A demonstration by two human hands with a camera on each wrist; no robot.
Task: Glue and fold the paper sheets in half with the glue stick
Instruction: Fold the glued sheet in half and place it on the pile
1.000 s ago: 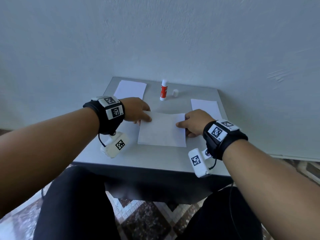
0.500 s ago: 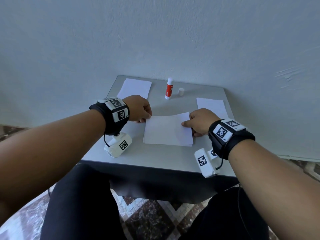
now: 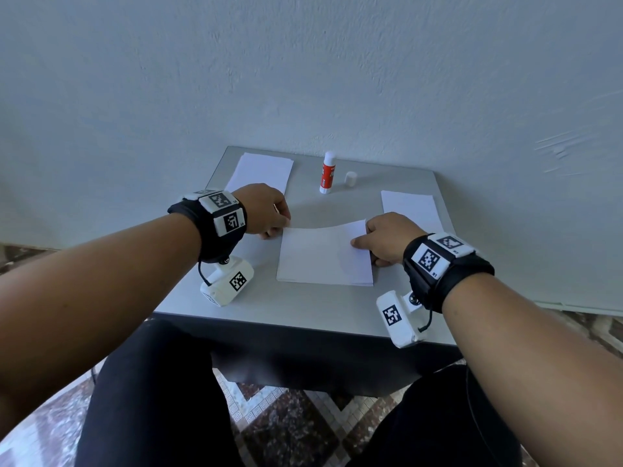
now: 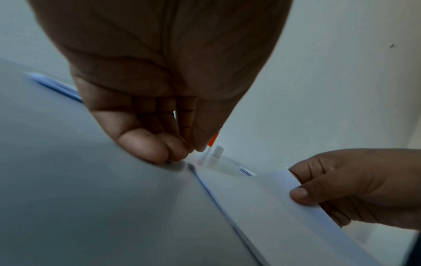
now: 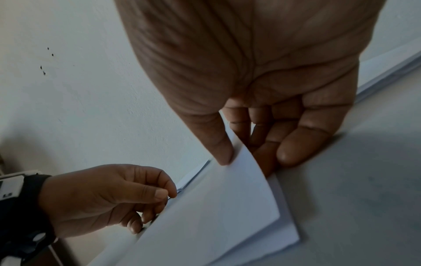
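On the grey bench (image 3: pixel 313 308) I see the paper sheet (image 3: pixel 323 257) at the centre, my right hand (image 3: pixel 387 237) pinching its lifted right edge, my left hand (image 3: pixel 266 210) curled at its far left corner. Two paper stacks (image 3: pixel 263 171) flank the glue stick (image 3: pixel 327 173) by the far edge, label unreadable, cap (image 3: pixel 350 179) beside it.

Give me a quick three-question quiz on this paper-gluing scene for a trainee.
1. True or false: the glue stick stands upright, with its cap off and standing beside it.
2. Short answer: which hand pinches the raised far corner of the middle sheet?
3. Multiple choice: besides the middle sheet, how many paper piles lie on the table? A none, B two, C four.

Key: 1 true. 2 the right hand, thumb on top and fingers underneath. 3 B, the far-left pile and the right pile.
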